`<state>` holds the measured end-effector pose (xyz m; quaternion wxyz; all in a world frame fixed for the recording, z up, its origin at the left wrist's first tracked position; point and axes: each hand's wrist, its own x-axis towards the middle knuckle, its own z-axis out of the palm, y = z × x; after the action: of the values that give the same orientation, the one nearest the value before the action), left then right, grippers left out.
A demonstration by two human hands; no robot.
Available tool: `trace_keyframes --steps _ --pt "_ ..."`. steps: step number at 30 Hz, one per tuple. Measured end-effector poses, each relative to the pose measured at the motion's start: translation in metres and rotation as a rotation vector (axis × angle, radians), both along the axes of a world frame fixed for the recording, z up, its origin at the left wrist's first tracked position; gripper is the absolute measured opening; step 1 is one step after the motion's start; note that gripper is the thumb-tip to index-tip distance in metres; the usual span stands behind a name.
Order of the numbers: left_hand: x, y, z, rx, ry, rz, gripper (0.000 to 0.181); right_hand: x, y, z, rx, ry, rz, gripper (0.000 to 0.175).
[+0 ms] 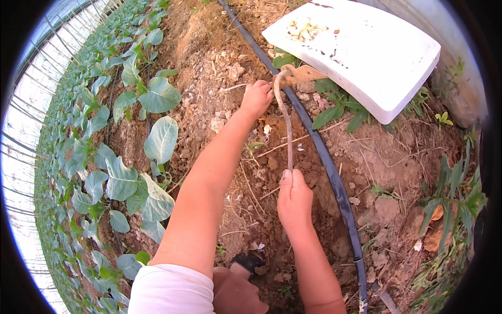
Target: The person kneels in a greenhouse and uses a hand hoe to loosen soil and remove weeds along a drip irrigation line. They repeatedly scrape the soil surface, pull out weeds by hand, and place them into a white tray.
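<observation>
My right hand point(295, 198) grips the lower end of a crooked wooden handle point(289, 133). At its far end is a rusty metal blade point(304, 74), like that of a small hoe, lying across a black irrigation hose point(304, 110). My left hand point(257, 97) is low over the soil, just left of the blade, with its fingers bent. A thin pale stalk point(234, 87) sticks out beside the left fingers. What those fingers hold or touch is hidden.
A white foam box or lid point(376, 59) with pale pieces point(306, 29) on it is at upper right, beside plastic sheeting point(415, 15). Broad-leaved crop plants point(160, 96) grow in rows at left. Weeds point(333, 106) stand below the foam. My shoe point(249, 263) rests on the soil.
</observation>
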<state>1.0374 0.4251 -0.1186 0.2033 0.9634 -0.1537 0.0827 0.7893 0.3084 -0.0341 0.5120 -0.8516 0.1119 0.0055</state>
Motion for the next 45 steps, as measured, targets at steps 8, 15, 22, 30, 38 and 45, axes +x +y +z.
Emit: trace_keyframes --steps 8,15,22,30,38,45 --pt "-0.002 -0.014 -0.005 -0.019 -0.077 0.172 0.023 -0.024 0.002 0.012 0.057 -0.063 0.027 0.024" --pt "0.001 -0.013 0.016 -0.107 0.361 0.246 0.04 -0.053 -0.002 0.033 0.089 -0.101 0.05 0.026" --pt "-0.039 -0.004 0.032 -0.237 -0.359 0.472 0.037 -0.132 -0.063 0.068 0.055 -0.033 -0.111 0.023" --pt "-0.058 -0.071 0.133 -1.153 0.809 0.086 0.064 -0.138 -0.14 0.089 -0.249 -0.104 -0.35 0.019" --pt "-0.035 -0.12 0.148 -1.342 0.995 0.231 0.07 -0.121 -0.156 0.08 -0.284 -0.044 -0.471 0.025" --pt "-0.022 -0.139 0.15 -1.579 0.853 0.385 0.038 -0.126 -0.174 0.1 -0.343 0.107 -0.495 0.023"
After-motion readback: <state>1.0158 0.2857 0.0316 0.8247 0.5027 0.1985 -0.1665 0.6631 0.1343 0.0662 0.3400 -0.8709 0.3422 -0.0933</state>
